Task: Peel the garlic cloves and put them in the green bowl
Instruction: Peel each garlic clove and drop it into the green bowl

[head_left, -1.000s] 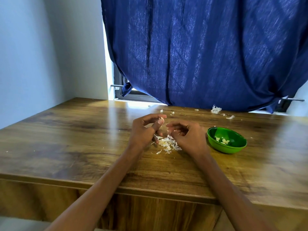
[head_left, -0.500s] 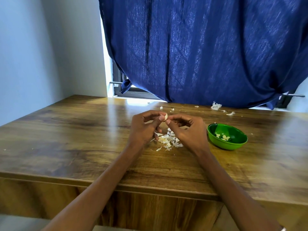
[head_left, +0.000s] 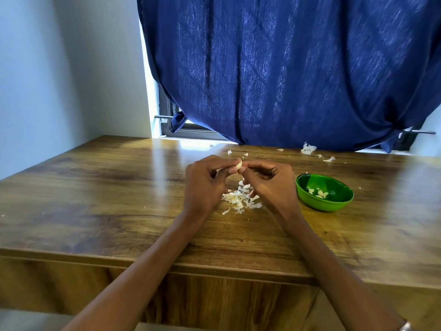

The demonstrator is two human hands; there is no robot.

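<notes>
On the table, my hands hold a garlic clove above the peel pile; the bowl sits right of the pile, with loose peel scraps behind it.

garlic clove: small, pale cream, held above the tabletop, pinched at fingertips of both hands | green bowl: round, glossy, upright on tabletop, right of the clove | peeled cloves: a few pale pieces lying inside bowl
</notes>
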